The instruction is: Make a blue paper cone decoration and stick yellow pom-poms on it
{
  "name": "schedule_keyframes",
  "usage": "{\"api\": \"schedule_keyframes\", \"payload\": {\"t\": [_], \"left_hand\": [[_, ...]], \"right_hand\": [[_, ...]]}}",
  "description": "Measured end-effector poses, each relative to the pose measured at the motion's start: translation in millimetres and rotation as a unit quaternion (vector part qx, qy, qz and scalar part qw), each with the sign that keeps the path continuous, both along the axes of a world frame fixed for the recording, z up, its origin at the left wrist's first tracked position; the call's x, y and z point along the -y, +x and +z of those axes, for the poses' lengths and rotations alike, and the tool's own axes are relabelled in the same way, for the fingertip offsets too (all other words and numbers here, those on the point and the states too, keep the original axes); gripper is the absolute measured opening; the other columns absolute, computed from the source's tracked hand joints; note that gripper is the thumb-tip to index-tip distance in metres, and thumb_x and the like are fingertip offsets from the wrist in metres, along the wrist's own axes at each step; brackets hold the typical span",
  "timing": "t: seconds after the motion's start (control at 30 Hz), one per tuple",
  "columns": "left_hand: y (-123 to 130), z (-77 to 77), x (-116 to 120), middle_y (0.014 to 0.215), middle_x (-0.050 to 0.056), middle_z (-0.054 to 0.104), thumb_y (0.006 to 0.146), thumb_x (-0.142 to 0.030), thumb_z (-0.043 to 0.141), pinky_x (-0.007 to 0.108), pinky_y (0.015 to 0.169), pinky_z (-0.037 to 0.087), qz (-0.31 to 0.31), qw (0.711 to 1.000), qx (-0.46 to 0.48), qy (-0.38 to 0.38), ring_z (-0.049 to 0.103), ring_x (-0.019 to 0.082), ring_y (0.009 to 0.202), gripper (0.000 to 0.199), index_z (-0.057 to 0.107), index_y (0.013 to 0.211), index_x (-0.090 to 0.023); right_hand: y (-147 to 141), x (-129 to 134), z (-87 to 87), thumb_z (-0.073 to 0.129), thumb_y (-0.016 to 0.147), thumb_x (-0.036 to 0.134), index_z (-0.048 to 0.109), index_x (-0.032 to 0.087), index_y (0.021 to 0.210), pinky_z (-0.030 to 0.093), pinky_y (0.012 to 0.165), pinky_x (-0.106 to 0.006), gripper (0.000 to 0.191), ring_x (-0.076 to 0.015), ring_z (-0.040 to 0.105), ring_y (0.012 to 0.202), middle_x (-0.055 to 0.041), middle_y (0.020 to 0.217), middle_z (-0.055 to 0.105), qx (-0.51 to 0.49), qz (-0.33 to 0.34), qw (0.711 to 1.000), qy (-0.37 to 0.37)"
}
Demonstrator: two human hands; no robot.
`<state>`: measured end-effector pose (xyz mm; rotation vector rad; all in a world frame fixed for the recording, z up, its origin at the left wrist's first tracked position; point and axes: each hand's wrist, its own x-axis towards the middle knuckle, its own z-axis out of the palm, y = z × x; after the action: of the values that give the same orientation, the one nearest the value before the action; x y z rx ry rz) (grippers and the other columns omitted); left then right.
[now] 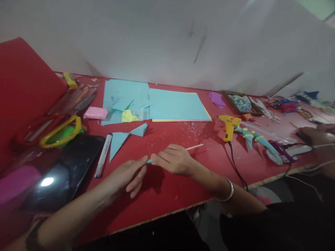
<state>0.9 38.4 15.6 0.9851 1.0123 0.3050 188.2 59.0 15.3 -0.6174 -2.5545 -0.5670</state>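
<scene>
Between the fingertips of both hands is a small piece of blue paper [149, 161], mostly hidden by the fingers. My left hand [134, 174] pinches its left end, the lower fingers curled loosely. On its other side my right hand [172, 159] has its fingers closed on the paper, and a thin wooden stick [195, 147] sticks out to the right from behind that hand. Cut blue paper pieces [119, 141] lie just beyond my left hand, beside a white marker [103, 156]. Blue sheets [175, 104] rest farther back on the red table [167, 195].
At left are a dark tablet-like slab [65, 174], yellow-handled scissors [61, 134] and a pink packet [95, 112]. A yellow glue gun [229, 126] with a cable stands right of centre, near blue paper cones [247, 137]. Another person's hand [311, 134] is at far right.
</scene>
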Motion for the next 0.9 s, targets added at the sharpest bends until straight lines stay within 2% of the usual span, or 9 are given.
{"api": "schedule_keyframes", "payload": {"t": [0.1,0.17,0.23,0.33,0.43,0.53,0.6,0.73,0.9], "left_hand": [[-1.9,10.4,-6.0,0.028,-0.005,0.041,0.079,-0.06,0.035,0.022,0.041,0.034,-0.05,0.981,-0.103,0.157,0.045,0.012,0.032,0.05,0.042,0.049,-0.02],[-5.8,19.3,-11.0,0.038,-0.003,0.051,0.081,-0.052,0.037,0.022,0.046,0.035,-0.089,0.94,-0.176,0.278,0.05,0.012,0.041,0.045,0.047,0.052,-0.019],[-11.1,27.4,-17.1,0.05,0.0,0.059,0.084,-0.048,0.035,0.023,0.049,0.034,-0.11,0.881,-0.256,0.382,0.053,0.014,0.049,0.043,0.051,0.057,-0.019],[-19.7,32.8,-29.5,0.069,0.002,0.065,0.085,-0.045,0.035,0.024,0.05,0.033,-0.09,0.783,-0.371,0.491,0.057,0.017,0.058,0.035,0.058,0.076,-0.021],[-25.3,28.4,-44.9,0.093,0.007,0.066,0.086,-0.043,0.037,0.025,0.051,0.035,-0.058,0.698,-0.454,0.55,0.061,0.021,0.074,0.031,0.054,0.099,-0.021],[-24.4,18.6,-57.4,0.11,0.013,0.059,0.085,-0.031,0.043,0.031,0.061,0.043,-0.068,0.623,-0.514,0.585,0.058,0.028,0.094,0.031,0.05,0.11,-0.015],[-20.7,12.8,-62.1,0.114,0.015,0.056,0.083,-0.026,0.047,0.035,0.068,0.045,-0.103,0.609,-0.521,0.59,0.054,0.03,0.102,0.035,0.047,0.115,-0.013],[-12.6,8.0,-65.2,0.115,0.016,0.056,0.081,-0.025,0.05,0.037,0.073,0.045,-0.13,0.618,-0.52,0.575,0.055,0.031,0.102,0.035,0.047,0.114,-0.013],[-11.1,11.6,-66.3,0.099,0.012,0.063,0.083,-0.028,0.048,0.031,0.063,0.041,-0.128,0.614,-0.523,0.577,0.06,0.025,0.085,0.02,0.052,0.099,-0.015]], "right_hand": [[-1.0,-2.6,0.9,0.033,0.094,0.03,0.061,0.018,0.08,0.026,0.052,-0.024,0.033,-0.0085,0.04,0.048,0.0035,0.052,0.054,-0.004,-0.022,0.999,-0.036],[0.5,-5.5,2.7,0.029,0.095,0.032,0.061,0.017,0.079,0.026,0.051,-0.025,0.038,-0.0088,0.04,0.048,0.0025,0.054,0.055,0.007,-0.023,0.998,-0.06],[3.7,-10.3,5.5,0.027,0.095,0.033,0.061,0.017,0.081,0.026,0.052,-0.026,0.041,-0.0093,0.044,0.05,0.0008,0.058,0.059,0.027,-0.039,0.995,-0.092],[9.6,-22.1,10.1,0.03,0.094,0.035,0.061,0.016,0.093,0.028,0.054,-0.026,0.037,-0.0113,0.052,0.059,-0.0032,0.072,0.065,0.052,-0.098,0.978,-0.177],[14.5,-36.2,13.2,0.037,0.091,0.036,0.056,0.015,0.109,0.033,0.057,-0.026,0.033,-0.0157,0.058,0.074,-0.0071,0.091,0.067,0.039,-0.179,0.945,-0.27],[18.5,-47.7,12.4,0.043,0.087,0.036,0.042,0.012,0.127,0.037,0.059,-0.028,0.046,-0.0218,0.06,0.081,-0.0112,0.098,0.066,0.03,-0.24,0.914,-0.326],[21.6,-52.7,9.9,0.046,0.085,0.036,0.03,0.01,0.135,0.039,0.06,-0.029,0.059,-0.0248,0.06,0.082,-0.0136,0.098,0.065,0.036,-0.252,0.899,-0.357],[29.2,-57.4,7.4,0.052,0.08,0.034,0.016,0.013,0.14,0.042,0.066,-0.031,0.074,-0.0274,0.059,0.091,-0.0156,0.108,0.062,0.0,-0.225,0.873,-0.434],[37.9,-63.2,15.3,0.053,0.077,0.035,0.009,0.011,0.14,0.044,0.077,-0.028,0.08,-0.0252,0.051,0.11,-0.0159,0.119,0.055,-0.087,-0.143,0.782,-0.6]]}}
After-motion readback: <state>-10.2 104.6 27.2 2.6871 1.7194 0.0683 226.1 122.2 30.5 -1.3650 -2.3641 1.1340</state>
